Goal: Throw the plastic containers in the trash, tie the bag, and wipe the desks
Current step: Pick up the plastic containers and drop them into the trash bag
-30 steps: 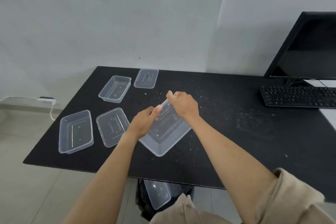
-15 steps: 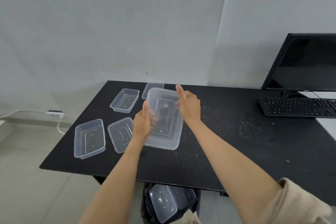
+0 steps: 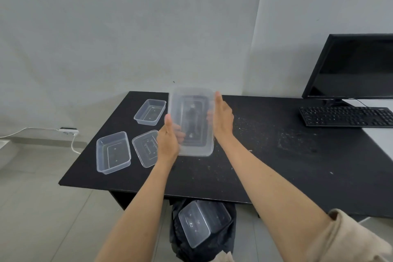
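Head view: both hands — left hand (image 3: 168,141), right hand (image 3: 221,117) — clasp the long sides of the clear container (image 3: 191,121), raised above the counter (image 3: 276,166); the trash bag (image 3: 225,240) sits directly below, nearer the person.

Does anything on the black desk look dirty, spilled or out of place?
Yes. Pale crumbs are scattered over the black desk, right of the clear plastic container held by both hands. A denser dusty patch lies before the black keyboard.
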